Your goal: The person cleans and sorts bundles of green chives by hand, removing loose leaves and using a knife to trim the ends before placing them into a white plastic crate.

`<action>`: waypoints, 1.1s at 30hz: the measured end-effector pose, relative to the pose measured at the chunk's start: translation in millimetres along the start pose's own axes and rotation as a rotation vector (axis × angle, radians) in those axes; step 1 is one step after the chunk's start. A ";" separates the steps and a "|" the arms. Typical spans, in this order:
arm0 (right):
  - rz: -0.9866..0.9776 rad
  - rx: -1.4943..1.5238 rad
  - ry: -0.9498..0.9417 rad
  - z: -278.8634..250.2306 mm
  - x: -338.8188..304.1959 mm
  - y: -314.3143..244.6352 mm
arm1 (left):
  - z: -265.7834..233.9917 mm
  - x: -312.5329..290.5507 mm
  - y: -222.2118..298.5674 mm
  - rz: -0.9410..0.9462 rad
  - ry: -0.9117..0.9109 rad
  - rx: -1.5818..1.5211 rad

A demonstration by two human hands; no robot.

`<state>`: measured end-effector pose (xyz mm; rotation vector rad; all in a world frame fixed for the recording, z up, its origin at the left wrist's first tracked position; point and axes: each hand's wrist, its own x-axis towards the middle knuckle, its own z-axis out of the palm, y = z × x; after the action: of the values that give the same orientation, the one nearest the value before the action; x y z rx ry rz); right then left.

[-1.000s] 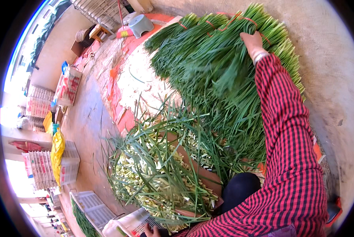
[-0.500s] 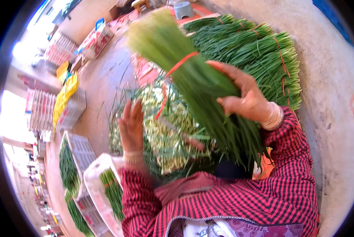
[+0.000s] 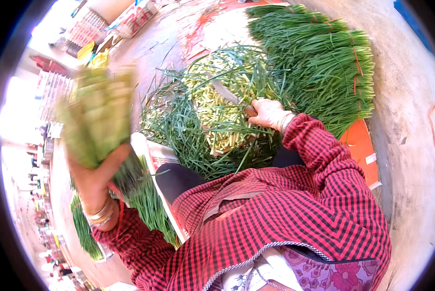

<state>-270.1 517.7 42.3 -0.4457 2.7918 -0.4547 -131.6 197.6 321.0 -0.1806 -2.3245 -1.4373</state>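
Note:
My left hand [image 3: 98,179], raised at the left, is wrapped round a bunch of garlic chives [image 3: 98,111]. Its pale cut ends point up and are smeared by motion. A bit of red shows beside the wrist, too blurred to make out. Over the heap of trimmings in front of me, my right hand [image 3: 271,115] is closed on the handle of a knife [image 3: 223,90], whose blade points away to the far left. Pale stem cuttings [image 3: 217,109] lie under the knife, with loose green leaves [image 3: 178,116] round them.
Bunches of chives with red ties [image 3: 319,72] are stacked at the right, beside an orange-red board [image 3: 363,150]. A white crate [image 3: 166,194] of chives stands by my left leg. More crates [image 3: 55,94] are piled at the far left.
The right hand has let go of a tied bunch and now grips the knife. My left hand, open before, has moved left and holds a bunch; whether it is the same one I cannot tell.

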 end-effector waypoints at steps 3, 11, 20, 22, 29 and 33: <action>0.059 0.044 -0.045 22.1 19.2 4.4 | 41.4 10.5 -32.9 0.145 -0.118 0.572; 0.068 1.039 0.281 12.3 -34.2 9.7 | 165.7 3.3 -186.7 -0.246 -0.455 0.580; -0.027 0.590 0.374 -15.9 -101.2 3.6 | 207.0 9.7 -238.7 -0.206 -0.433 0.550; -0.114 0.485 0.401 -16.9 -102.1 -6.3 | 211.0 12.8 -236.4 -0.182 -0.445 0.572; -0.111 0.234 0.280 -10.9 -90.1 -22.1 | 220.2 22.6 -225.0 -0.279 -0.571 0.778; -0.069 0.145 0.222 -9.6 -90.1 -24.5 | 224.5 25.7 -217.9 -0.362 -0.647 0.847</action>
<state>-184.6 528.8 79.3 -0.4867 2.9337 -0.7603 -282.9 292.0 62.8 0.0372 -3.4152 -0.4025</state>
